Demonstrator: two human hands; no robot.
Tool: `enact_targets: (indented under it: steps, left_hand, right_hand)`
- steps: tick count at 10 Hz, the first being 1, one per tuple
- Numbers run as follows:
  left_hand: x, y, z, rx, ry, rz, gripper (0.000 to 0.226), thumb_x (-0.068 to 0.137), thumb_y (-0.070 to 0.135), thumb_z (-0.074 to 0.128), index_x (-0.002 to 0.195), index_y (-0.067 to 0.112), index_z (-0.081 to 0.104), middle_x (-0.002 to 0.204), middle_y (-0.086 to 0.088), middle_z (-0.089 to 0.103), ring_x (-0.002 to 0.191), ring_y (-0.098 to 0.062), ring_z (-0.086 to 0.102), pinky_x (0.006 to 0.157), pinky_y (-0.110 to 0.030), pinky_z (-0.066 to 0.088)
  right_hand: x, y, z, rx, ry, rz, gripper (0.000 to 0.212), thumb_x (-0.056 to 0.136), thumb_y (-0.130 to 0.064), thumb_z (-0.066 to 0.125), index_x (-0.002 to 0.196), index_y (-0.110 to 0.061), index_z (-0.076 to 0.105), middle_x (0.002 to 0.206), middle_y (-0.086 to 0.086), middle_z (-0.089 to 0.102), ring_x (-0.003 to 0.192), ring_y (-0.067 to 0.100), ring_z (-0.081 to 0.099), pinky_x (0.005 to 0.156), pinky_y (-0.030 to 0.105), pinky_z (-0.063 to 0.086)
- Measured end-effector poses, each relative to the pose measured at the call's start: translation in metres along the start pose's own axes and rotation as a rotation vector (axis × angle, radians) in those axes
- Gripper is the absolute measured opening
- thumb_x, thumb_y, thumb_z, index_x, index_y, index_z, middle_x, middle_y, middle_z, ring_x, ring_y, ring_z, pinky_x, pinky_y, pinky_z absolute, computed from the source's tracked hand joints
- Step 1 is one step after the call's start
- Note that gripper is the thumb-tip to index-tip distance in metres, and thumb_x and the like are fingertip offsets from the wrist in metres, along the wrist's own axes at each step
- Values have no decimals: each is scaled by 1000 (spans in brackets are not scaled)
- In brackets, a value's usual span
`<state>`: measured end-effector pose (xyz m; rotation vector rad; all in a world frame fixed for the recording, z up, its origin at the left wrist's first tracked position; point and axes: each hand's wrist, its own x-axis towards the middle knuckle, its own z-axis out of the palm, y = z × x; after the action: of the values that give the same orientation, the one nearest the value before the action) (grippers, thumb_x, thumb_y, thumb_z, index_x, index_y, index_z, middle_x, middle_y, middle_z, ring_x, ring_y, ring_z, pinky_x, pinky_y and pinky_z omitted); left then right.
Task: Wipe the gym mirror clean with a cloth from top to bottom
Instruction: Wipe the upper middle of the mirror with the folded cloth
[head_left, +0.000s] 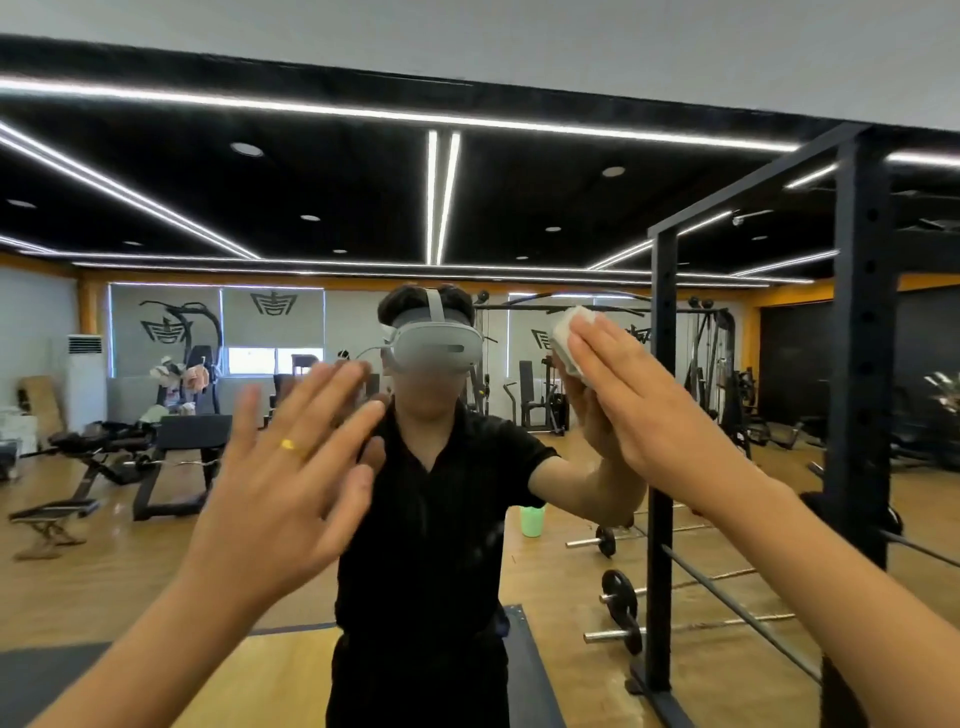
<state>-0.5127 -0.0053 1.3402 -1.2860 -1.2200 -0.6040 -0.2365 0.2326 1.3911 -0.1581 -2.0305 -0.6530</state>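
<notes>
Left hand (291, 462) flat, fingers spread, against mirror (493, 208); right hand (639, 395), fingers straight, presses white cloth (571, 332) there, right side; mid-wipe, upper stretch, next firm pull downward

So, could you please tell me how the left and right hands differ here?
The left hand is empty, fingers spread, with a yellow ring; the right hand presses a white cloth on the mirror, fingers together. The right hand sits higher. Both are open and flat.
</notes>
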Motion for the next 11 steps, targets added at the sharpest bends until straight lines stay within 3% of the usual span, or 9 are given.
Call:
enact_targets:
  steps: [1,2,4,5,6,7,8,10,11]
  left_hand:
    - [-19,-25,4,58,-98,-69,58,100,38,38,149,10,50,165,-16,30,154,-33,26,119,-70,16]
    - [-28,-30,15,80,-95,-48,60,101,39,39,155,12,41,167,-16,26,155,-34,24,116,-72,21]
    - [-30,-32,23,60,-22,-49,59,102,38,41,154,12,43,166,-15,29,153,-35,28,114,-72,25]
    - [-31,-32,25,62,-16,-51,59,102,37,41,155,12,43,167,-14,28,154,-35,28,115,-71,24]
    - [-31,-32,25,62,-13,-56,58,102,37,42,155,14,42,167,-14,28,155,-33,26,116,-71,23]
    - [-32,-32,25,60,-5,-53,58,102,37,44,156,15,41,167,-14,28,155,-32,25,117,-69,23]
    - [-33,-32,25,60,-10,-68,58,102,37,43,156,16,40,167,-13,28,155,-31,24,120,-67,18]
    - [-32,-31,24,52,-7,-68,58,102,36,44,156,15,41,168,-13,26,156,-31,22,125,-60,9]
    - [-32,-30,23,61,0,-65,57,102,37,45,155,16,43,167,-13,28,156,-31,23,125,-60,10]
  right_hand:
    - [7,-12,8,46,98,89,71,99,-1,38,164,-19,17,171,2,14,158,24,13,129,32,13]
    - [30,-32,6,178,255,256,53,104,-9,35,157,-3,35,165,16,30,154,23,22,128,30,17]
    - [90,-60,12,164,487,409,50,105,-16,38,151,1,45,158,17,43,149,26,35,124,25,24]
    - [89,-94,40,88,389,216,56,99,6,52,154,-2,41,160,16,40,151,28,34,123,41,34]
    - [82,-89,32,-45,235,-14,68,92,12,62,154,-4,40,159,15,39,150,29,34,123,42,36]
    - [93,-62,3,-49,332,176,56,99,1,51,154,-7,41,155,17,44,144,26,38,122,22,25]
    - [109,-72,8,61,494,386,49,102,-6,43,150,-2,48,154,17,46,146,25,39,124,27,28]
    - [85,-130,57,14,286,57,70,90,16,65,153,-3,44,159,13,43,150,30,37,119,46,38]
    - [93,-96,37,-48,308,15,57,94,11,60,149,-2,49,152,17,49,144,31,42,122,42,36]
